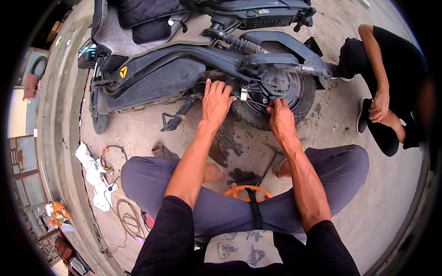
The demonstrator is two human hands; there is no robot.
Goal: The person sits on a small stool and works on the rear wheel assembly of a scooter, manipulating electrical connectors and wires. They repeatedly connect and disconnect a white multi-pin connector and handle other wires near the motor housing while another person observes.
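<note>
A dark electric scooter stands in front of me, its rear wheel at the right. My left hand rests against the scooter's underside just ahead of that wheel, fingers stretched and somewhat apart. At the lower part of the wheel hub, my right hand is closed in a pinch. A thin strand or rod runs toward its fingertips, but what they hold is too small to make out. Between both hands sit a small white-and-orange piece and some dark wires.
The kickstand juts out left of my left hand. Pliers, a dark glove and a hammer-like tool lie between my feet. An orange ring is by my lap. Another person crouches at right. Cable lies left.
</note>
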